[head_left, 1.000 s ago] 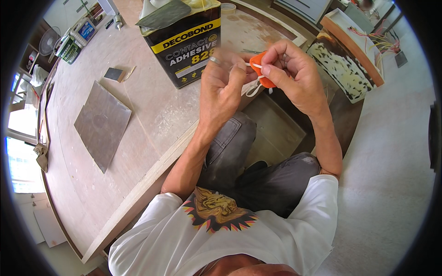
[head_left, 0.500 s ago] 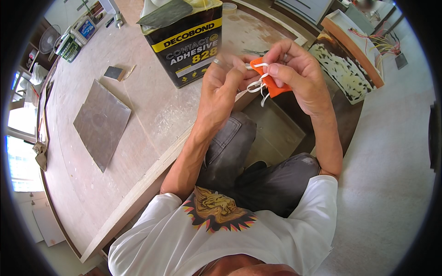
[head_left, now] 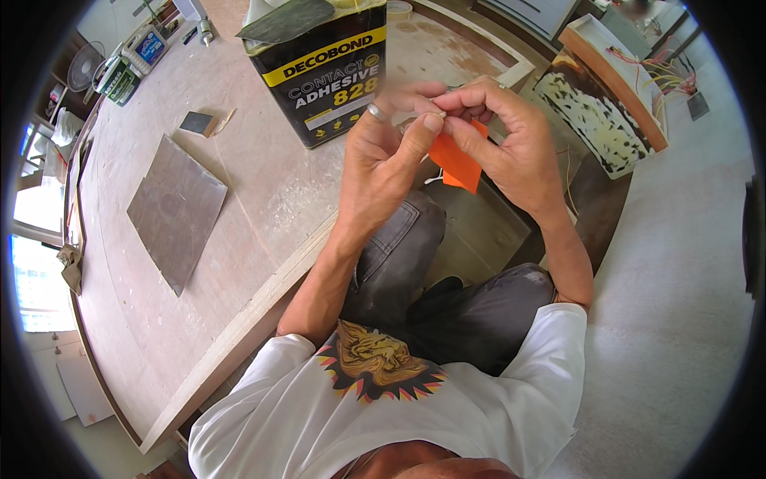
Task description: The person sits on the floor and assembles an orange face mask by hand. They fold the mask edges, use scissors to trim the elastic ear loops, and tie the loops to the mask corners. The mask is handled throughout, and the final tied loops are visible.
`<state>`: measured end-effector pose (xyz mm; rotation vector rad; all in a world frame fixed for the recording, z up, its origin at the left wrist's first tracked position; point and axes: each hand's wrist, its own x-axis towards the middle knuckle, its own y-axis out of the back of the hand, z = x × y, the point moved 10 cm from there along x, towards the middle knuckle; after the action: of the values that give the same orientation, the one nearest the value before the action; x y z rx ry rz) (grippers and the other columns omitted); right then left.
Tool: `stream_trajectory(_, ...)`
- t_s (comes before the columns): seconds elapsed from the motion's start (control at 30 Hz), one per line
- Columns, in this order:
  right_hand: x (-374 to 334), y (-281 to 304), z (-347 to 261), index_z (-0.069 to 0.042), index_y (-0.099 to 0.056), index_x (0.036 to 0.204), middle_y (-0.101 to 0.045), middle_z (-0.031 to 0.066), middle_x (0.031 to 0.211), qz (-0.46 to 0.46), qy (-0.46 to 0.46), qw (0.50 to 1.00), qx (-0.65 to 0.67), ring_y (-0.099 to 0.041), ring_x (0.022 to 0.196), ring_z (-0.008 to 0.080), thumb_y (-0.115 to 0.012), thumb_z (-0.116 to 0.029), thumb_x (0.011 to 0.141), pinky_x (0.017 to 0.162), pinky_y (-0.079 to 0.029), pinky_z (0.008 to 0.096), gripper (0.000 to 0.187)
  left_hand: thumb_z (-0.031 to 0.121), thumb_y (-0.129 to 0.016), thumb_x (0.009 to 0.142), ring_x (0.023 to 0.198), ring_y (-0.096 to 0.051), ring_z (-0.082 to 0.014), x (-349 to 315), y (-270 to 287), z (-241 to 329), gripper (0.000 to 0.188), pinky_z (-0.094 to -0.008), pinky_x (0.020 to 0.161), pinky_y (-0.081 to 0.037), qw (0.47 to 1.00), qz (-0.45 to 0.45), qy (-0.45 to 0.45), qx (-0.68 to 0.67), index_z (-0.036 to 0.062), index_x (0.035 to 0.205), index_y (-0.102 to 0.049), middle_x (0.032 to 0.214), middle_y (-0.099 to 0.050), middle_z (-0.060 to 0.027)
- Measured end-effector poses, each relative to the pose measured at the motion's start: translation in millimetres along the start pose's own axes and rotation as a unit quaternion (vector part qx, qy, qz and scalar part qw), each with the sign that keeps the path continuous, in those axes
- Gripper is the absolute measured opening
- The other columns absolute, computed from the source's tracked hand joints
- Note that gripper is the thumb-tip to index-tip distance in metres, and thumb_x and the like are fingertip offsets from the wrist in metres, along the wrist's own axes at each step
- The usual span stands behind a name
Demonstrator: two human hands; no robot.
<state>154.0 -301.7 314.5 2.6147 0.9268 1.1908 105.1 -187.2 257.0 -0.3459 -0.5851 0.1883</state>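
Observation:
A small orange fabric pouch hangs below my fingers in front of the black tin. My right hand pinches its upper part between thumb and fingers. Close against it, my left hand, with a ring on one finger, has its thumb pressed toward the right fingertips. What lies between the left fingertips is too small to make out. A bit of white cord shows beside the pouch; the rest of it is hidden behind the hands and pouch.
The black and yellow adhesive tin stands on the pale worktable, just beyond my left hand. A diamond-shaped metal sheet and a small dark block lie to the left. At right leans a wood-edged panel with loose wires.
The pouch has turned to hang downward, and its white cord loops are now mostly out of sight. My hands have come together, fingertips meeting above the pouch.

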Motion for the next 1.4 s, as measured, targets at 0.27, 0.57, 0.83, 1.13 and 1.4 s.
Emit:
stream_trajectory(0.27, 2, 7, 15, -0.002, -0.073, 0.100, -0.075, 0.0048, 0.091, -0.007, -0.051, 0.998, -0.039, -0.064, 0.081, 0.0111, -0.070, -0.013, 0.092, 0.078, -0.049, 0.0286, 0.013, 0.010, -0.068, 0.098, 0.101, -0.065, -0.0164, 0, -2, 8, 0.017, -0.0311, 0.088, -0.054, 0.998, 0.020, -0.021, 0.058, 0.0005, 0.111, -0.063, 0.115, -0.067, -0.0121)
stream_trajectory(0.57, 2, 2, 22, -0.002, -0.072, 0.102, -0.074, 0.0039, 0.091, -0.006, -0.072, 0.997, 0.000, -0.061, 0.079, 0.0112, -0.069, -0.013, 0.093, 0.076, -0.047, 0.0278, 0.014, 0.010, -0.072, 0.095, 0.084, -0.061, -0.0055, 5, 13, 8, 0.020, -0.0219, 0.077, -0.051, 0.937, 0.024, -0.009, 0.349, -0.0017, 0.111, -0.065, 0.091, -0.069, -0.0022)
stream_trajectory(0.83, 2, 6, 15, -0.003, -0.068, 0.098, -0.072, 0.0025, 0.085, 0.019, -0.032, 0.999, -0.038, -0.061, 0.077, 0.0113, -0.070, -0.010, 0.090, 0.075, -0.047, 0.0274, 0.010, 0.007, -0.065, 0.099, 0.086, -0.065, -0.0105, 4, 21, -3, 0.006, -0.0267, 0.079, -0.053, 0.992, 0.033, 0.016, 0.121, 0.0017, 0.100, -0.064, 0.095, -0.070, -0.0050)
stream_trajectory(1.13, 0, 2, 6, -0.004, -0.068, 0.098, -0.072, 0.0051, 0.085, 0.027, -0.001, 0.997, -0.070, -0.066, 0.077, 0.0142, -0.068, -0.008, 0.091, 0.072, -0.051, 0.0295, 0.008, 0.008, -0.068, 0.096, 0.084, -0.064, -0.0108, 1, 16, -11, 0.006, -0.0274, 0.078, -0.053, 0.985, 0.030, 0.078, 0.151, 0.0024, 0.096, -0.065, 0.092, -0.068, -0.0038)
stream_trajectory(1.4, -1, -6, 20, -0.003, -0.072, 0.098, -0.072, 0.0046, 0.086, 0.006, -0.062, 0.998, 0.024, -0.066, 0.076, 0.0121, -0.071, -0.009, 0.092, 0.069, -0.053, 0.0271, 0.009, 0.012, -0.072, 0.094, 0.085, -0.066, -0.0110, 5, 26, -22, 0.013, -0.0286, 0.080, -0.055, 0.991, 0.037, 0.084, 0.099, 0.0007, 0.100, -0.067, 0.093, -0.070, -0.0060)
